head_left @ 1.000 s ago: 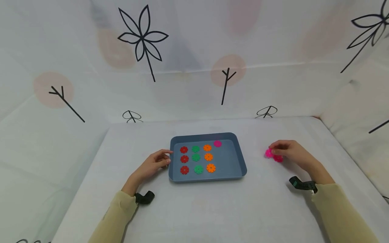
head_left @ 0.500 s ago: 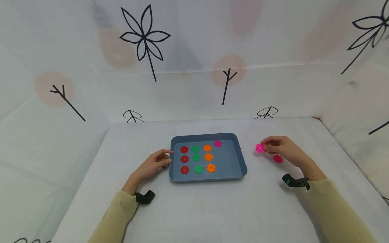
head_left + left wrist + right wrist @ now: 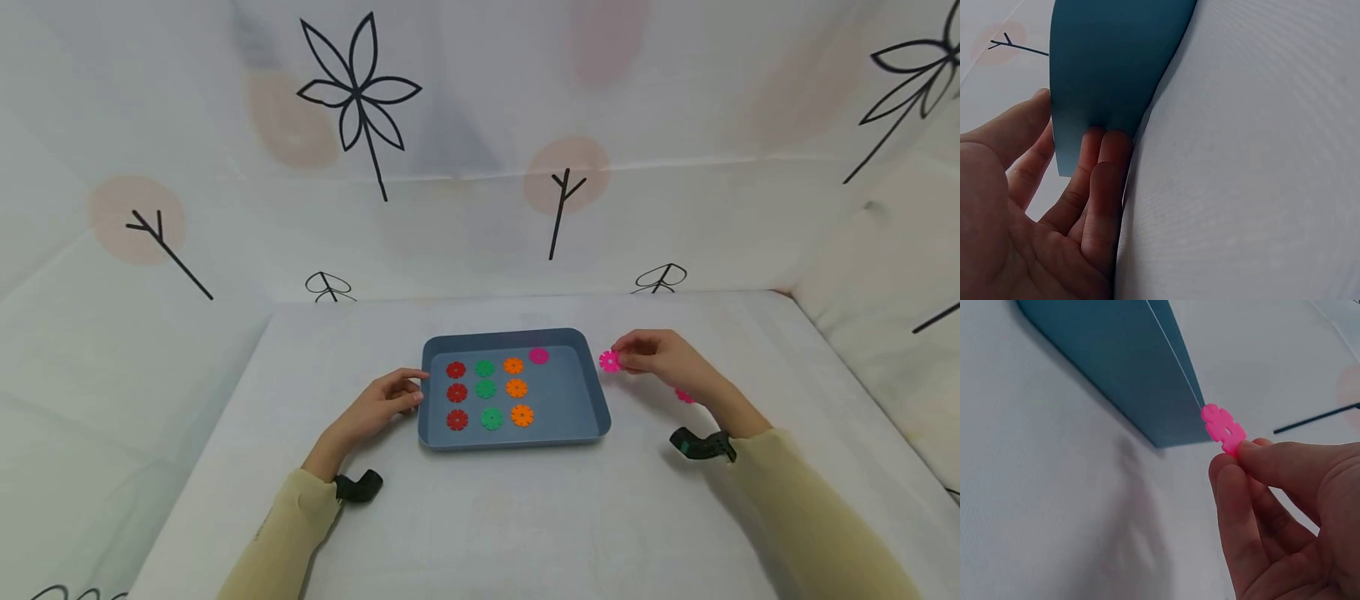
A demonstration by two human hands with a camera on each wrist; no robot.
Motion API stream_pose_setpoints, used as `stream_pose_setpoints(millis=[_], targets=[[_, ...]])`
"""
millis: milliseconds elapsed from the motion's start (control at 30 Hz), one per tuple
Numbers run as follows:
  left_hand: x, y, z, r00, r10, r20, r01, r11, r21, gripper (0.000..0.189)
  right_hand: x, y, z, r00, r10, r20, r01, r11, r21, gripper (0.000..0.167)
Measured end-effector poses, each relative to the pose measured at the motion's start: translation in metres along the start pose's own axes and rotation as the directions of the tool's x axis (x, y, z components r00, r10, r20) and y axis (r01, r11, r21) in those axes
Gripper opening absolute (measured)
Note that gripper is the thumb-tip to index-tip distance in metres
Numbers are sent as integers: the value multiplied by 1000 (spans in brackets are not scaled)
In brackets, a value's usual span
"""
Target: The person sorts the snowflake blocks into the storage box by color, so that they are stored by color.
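My right hand [image 3: 663, 358] pinches a bright pink notched plastic disc [image 3: 609, 361] between thumb and fingertips, just beyond the right rim of a blue-grey tray [image 3: 495, 443]. In the right wrist view the pink disc [image 3: 1224, 429] is tilted, with a small slot in its middle. My left hand [image 3: 384, 402] rests at the tray's left side. The left wrist view has its fingertips [image 3: 1116, 147] against the tray's outer wall [image 3: 1110, 62], thumb at the rim. Inside the tray lie columns of red [image 3: 457, 392], green [image 3: 485, 389] and orange discs [image 3: 516, 388], plus one magenta disc [image 3: 538, 356] at top.
Another pink disc [image 3: 684, 396] lies on the white-covered table [image 3: 525, 517], partly hidden behind the right wrist. A white cloth backdrop [image 3: 465, 233] with plant drawings rises behind the table. Each wrist carries a dark band with a camera.
My right hand has lifted one pink disc away from the other and carried it left to the tray's right edge. The left hand and the tray stay in place.
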State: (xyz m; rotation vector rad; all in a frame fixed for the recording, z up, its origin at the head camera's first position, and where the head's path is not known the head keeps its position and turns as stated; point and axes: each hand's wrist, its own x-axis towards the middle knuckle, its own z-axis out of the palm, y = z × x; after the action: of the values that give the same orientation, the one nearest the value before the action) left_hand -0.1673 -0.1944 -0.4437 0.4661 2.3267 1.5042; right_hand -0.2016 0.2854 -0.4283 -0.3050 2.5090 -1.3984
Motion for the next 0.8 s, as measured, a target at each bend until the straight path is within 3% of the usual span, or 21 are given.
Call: stream_pose_setpoints(millis=[367, 600, 800], targets=[[1, -1, 1, 1000, 7, 1, -7, 1000, -5, 39, 18, -15, 21, 997, -61, 40, 61, 998, -1, 21], [12, -31, 0, 1000, -2, -10, 2, 1000, 9, 40, 29, -25, 37, 988, -142, 53, 146, 987, -68, 13], [13, -36, -1, 1000, 5, -12, -5, 1000, -3, 40, 40, -34, 44, 978, -183, 96, 195, 972, -129, 13]])
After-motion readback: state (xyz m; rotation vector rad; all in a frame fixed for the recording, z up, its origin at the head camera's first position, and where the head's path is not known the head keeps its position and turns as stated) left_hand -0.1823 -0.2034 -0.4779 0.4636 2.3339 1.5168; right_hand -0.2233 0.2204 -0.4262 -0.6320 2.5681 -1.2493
